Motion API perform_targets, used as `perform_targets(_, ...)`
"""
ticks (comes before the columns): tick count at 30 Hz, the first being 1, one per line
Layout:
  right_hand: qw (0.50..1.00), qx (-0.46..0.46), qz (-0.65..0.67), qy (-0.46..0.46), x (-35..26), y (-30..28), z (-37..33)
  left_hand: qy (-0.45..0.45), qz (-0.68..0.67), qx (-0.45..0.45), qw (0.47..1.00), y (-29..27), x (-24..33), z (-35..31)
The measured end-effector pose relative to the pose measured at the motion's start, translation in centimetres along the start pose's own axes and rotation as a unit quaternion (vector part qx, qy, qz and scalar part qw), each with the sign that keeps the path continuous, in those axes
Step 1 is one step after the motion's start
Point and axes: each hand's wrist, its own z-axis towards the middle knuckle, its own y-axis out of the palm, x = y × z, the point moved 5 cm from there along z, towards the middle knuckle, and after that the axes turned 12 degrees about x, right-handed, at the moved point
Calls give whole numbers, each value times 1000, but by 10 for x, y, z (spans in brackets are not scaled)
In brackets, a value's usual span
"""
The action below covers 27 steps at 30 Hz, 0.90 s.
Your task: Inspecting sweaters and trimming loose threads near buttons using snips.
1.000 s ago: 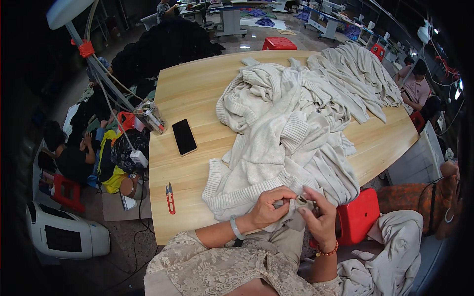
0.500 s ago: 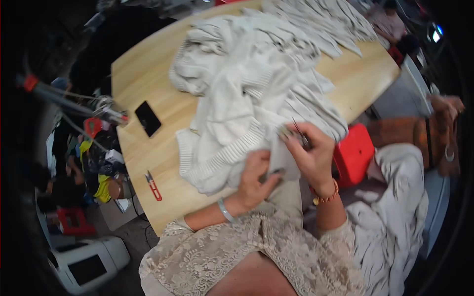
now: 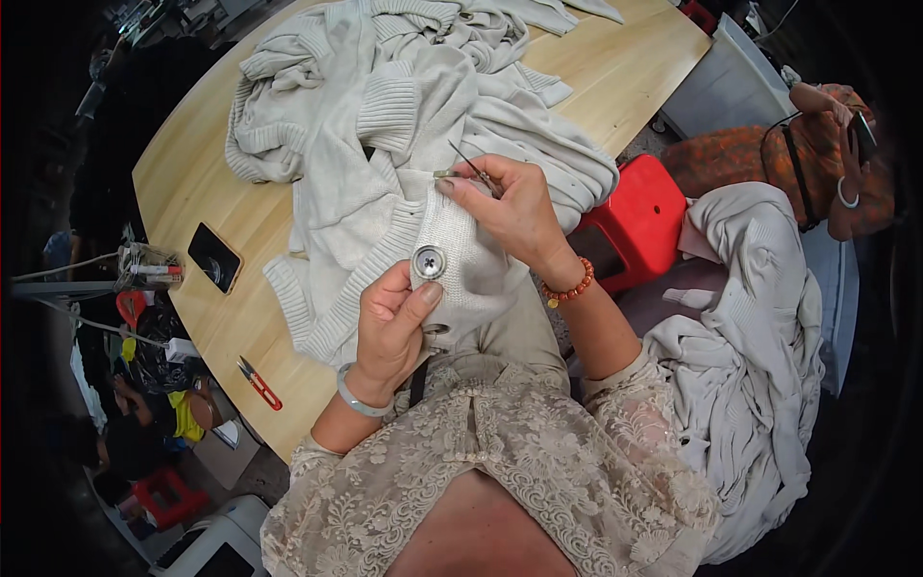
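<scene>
A cream knit cardigan (image 3: 461, 245) with large round buttons is stretched between my hands above my lap. My left hand (image 3: 389, 322) is closed on its edge, thumb just beneath a grey button (image 3: 428, 263). My right hand (image 3: 510, 207) pinches the upper end of that same edge. A thin, dark, pointed tool (image 3: 468, 160) also sticks out of the right hand's grip, its tip towards the upper left; its exact kind is hidden by the fingers. Another button (image 3: 436, 330) shows lower down, beside the left hand.
More cream knitwear (image 3: 317, 106) is heaped across the wooden table (image 3: 178, 159). Thread snips with red handles (image 3: 260, 385) and a black phone (image 3: 214, 258) lie to the left. A red stool (image 3: 649, 207) and piled knitwear (image 3: 740, 356) are at my right, near another person (image 3: 817, 144).
Both hands have drawn the cardigan's edge out taut, and its button now faces up. My left hand has turned from lying over the cloth to gripping it. The view has shifted.
</scene>
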Motion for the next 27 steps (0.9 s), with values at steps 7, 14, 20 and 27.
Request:
perform_targets(7,969,-2,-48,-242,-49,-16,-25,60,34,23,997,-11,-3,8)
perform_targets(14,952,-94,-87,-277,-48,-11,-46,76,77,-8,994,3,4,13)
perform_targets(20,973,-88,13,-215,-32,-15,-37,130,148,46,979,1,2,12)
perform_targets(27,985,-85,62,-137,-21,-17,-41,77,92,10,993,8,4,18)
